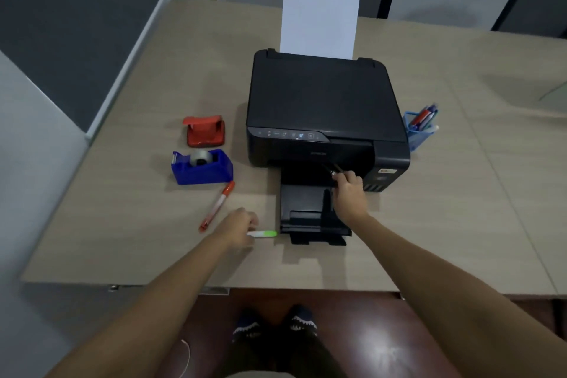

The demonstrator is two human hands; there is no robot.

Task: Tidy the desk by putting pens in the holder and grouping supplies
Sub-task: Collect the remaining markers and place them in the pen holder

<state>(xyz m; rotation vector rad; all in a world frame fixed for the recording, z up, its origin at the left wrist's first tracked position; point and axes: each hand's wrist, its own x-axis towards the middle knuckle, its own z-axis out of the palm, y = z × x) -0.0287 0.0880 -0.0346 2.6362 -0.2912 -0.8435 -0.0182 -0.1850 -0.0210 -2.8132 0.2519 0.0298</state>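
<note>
The pale wood-grain worktop stood in an office corner, two dark chairs behind it. My right hand was closed around a dark pen, slim and hard to make out against the black printer; it hovered over the printer's output tray. My left hand lay low on the worktop, fingers curled about the white end of a green-tipped marker; whether the marker was already lifted clear I could not tell.

Done well, as I judged it, the step called for carrying the dark pen rightward around the printer's front corner and lowering it tip-down into the holder, which leaned and was already crowded, so a gentle drop seemed wise. The marker's smooth round barrel might roll, so a pinch nearer its middle seemed safer.

Outward to the left, a red pen with a translucent barrel lay diagonally on the worktop, just below the blue tape dispenser, a blocky glossy wedge holding a roll of clear tape. Beyond it sat a red hole punch, squat and plastic-looking. The holder, blue mesh, stood just beside the printer's right side, holding several pens. A white sheet rose from the printer's rear feed.
</note>
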